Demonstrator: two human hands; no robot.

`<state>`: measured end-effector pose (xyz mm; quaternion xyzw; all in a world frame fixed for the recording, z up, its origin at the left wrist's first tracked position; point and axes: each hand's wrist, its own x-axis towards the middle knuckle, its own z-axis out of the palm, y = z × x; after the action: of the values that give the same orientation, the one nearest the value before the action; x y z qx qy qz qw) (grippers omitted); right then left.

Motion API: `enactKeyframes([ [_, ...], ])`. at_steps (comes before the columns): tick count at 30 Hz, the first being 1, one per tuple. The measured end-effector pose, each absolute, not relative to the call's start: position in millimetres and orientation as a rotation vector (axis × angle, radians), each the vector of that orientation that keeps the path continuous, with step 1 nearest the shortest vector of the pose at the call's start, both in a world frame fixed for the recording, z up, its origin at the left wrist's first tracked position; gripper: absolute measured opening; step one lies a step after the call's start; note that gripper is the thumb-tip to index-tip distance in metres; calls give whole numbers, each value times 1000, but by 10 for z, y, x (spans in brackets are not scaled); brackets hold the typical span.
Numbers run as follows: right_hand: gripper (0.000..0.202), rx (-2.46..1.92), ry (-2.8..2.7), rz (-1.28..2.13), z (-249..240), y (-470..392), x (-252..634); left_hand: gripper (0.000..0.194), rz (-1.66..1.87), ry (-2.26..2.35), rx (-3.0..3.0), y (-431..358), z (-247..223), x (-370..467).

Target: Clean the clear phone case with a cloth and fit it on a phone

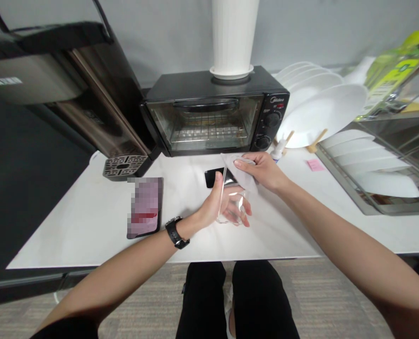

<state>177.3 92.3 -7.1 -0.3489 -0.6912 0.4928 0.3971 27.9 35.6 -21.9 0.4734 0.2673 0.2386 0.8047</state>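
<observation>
A clear, glossy plastic piece is held by my left hand, its thumb on the near edge and its fingers showing through the plastic. My right hand pinches a thin whitish translucent sheet just above and to the right of it. Between and behind the hands, a small black object lies on the white counter, partly hidden by the plastic. To the left of my left hand lies a phone with a blurred screen.
Behind the hands stands a black toaster oven with a white pot on top. A drink machine is at the left. White plates, a small white bottle, a pink note and a sink are at the right.
</observation>
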Motion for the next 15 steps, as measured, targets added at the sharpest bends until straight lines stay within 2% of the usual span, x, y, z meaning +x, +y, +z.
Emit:
enactKeyframes([
  [3, 28, -950, -1747, 1192, -105, 923, 1767, 72, 497, 554, 1004, 361, -216, 276],
  [8, 23, -826, -1713, 1342, -83, 901, 1735, 69, 559, 563, 996, 362, -204, 271],
  [13, 30, -1013, -1874, 948, -100, 879, 1739, 72, 532, 548, 1022, 392, -309, 288],
  [15, 26, -981, -1893, 831, -103, 887, 1727, 73, 529, 535, 1020, 408, -355, 299],
])
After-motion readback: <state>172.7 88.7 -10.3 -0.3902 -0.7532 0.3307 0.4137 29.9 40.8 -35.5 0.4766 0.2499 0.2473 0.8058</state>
